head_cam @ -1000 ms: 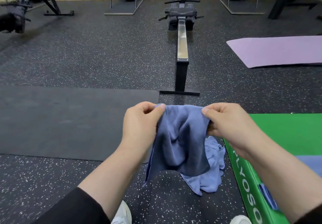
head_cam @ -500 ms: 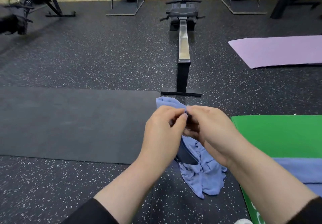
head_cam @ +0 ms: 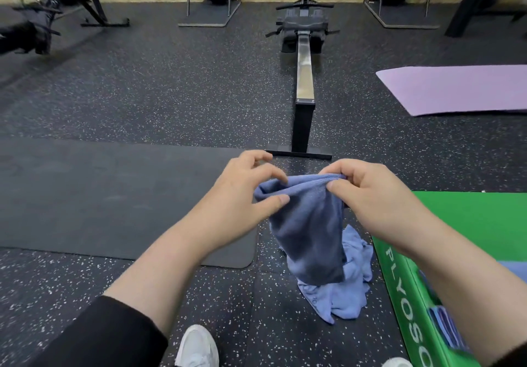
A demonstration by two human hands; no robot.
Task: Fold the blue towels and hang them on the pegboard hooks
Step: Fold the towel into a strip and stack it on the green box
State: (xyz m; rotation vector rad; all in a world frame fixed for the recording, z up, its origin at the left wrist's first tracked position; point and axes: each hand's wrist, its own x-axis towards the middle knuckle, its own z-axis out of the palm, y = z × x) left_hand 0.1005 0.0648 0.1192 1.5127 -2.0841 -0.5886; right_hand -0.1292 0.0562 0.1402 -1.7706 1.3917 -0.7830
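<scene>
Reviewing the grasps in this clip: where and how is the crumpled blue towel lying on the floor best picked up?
Pinch the crumpled towel at the loose corner pointing toward the person, coming from above. The heap lies bunched on the floor, partly behind the held towel, and that flap is probably its clearest free edge.

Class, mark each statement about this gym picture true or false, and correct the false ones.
1. Both hands hold one blue towel in the air. True: the left hand and right hand hold the held towel at its top edge.
2. A second blue towel lies neatly folded on the floor. False: the crumpled towel lies in a heap.
3. The purple mat lies to the right of the rowing machine. True.
4. The green box stands on the person's left. False: it is on the right.
5. A towel already hangs on a pegboard hook. False: no pegboard is in view.
</scene>
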